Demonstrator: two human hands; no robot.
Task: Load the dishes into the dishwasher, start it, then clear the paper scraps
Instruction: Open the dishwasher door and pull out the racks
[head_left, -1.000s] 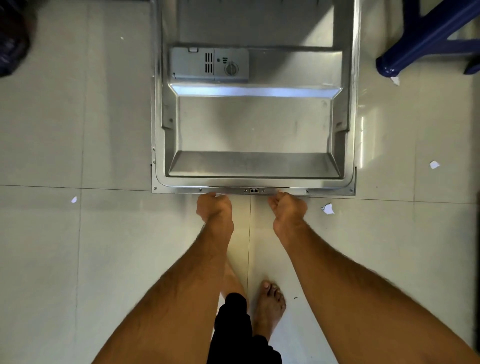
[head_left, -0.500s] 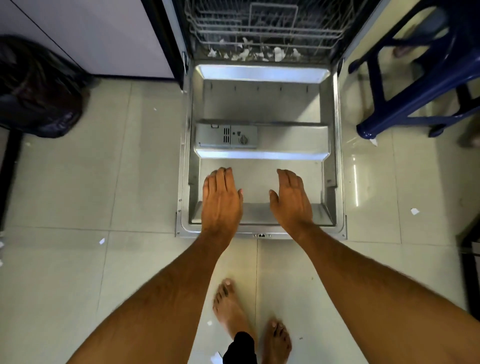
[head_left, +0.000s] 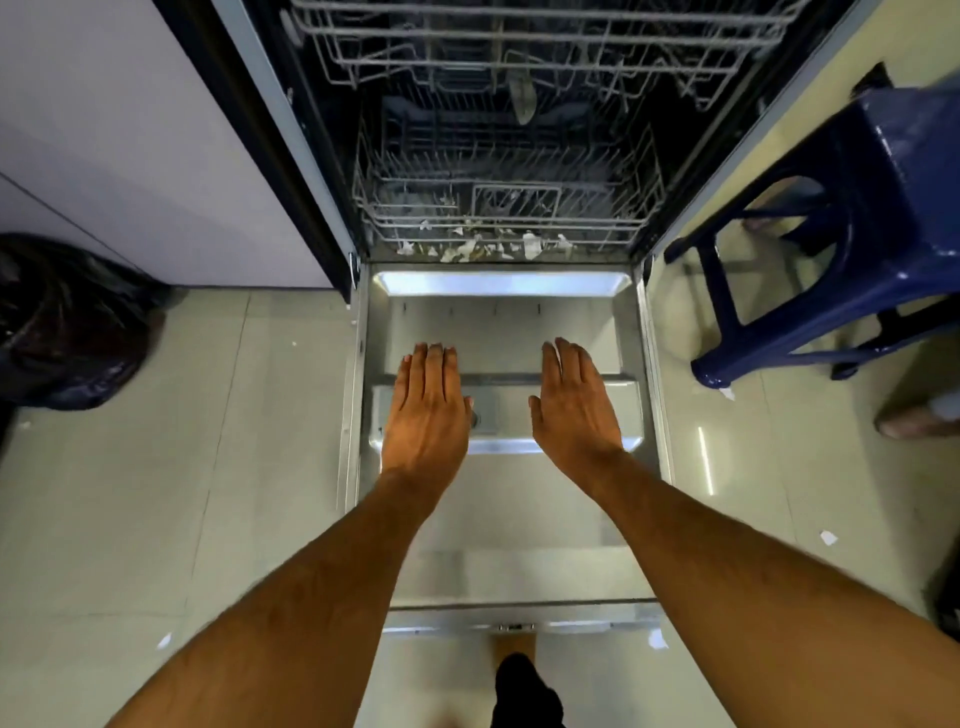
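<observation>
The stainless-steel dishwasher door (head_left: 498, 519) is seen lowered flat, its inner face turned up, with the hinge edge at the tub and the latch edge nearest the person. Torn white paper scraps (head_left: 483, 247) are scattered along the front edge of the grey wire lower rack (head_left: 509, 208), just beyond the hinge edge. A second grey wire upper rack (head_left: 519, 47) is seen above, deeper inside the dark tub. No dishes can be made out in either rack.

The left hand (head_left: 426, 415) is held palm-down over the left half of the door, fingers straight and together, nothing gripped; the grey detergent dispenser (head_left: 483, 415) is partly covered by it. The right hand (head_left: 576, 410) is held the same way over the right half, fingers straight, nothing gripped. Whether the palms touch the door cannot be told. The scraps in the rack lie well ahead of both sets of fingertips.

More white scraps (head_left: 828, 538) are dotted over the pale tiled floor (head_left: 156, 493). A blue plastic stool (head_left: 831, 249) stands right of the door, and a black bin bag (head_left: 67, 322) left of it.
</observation>
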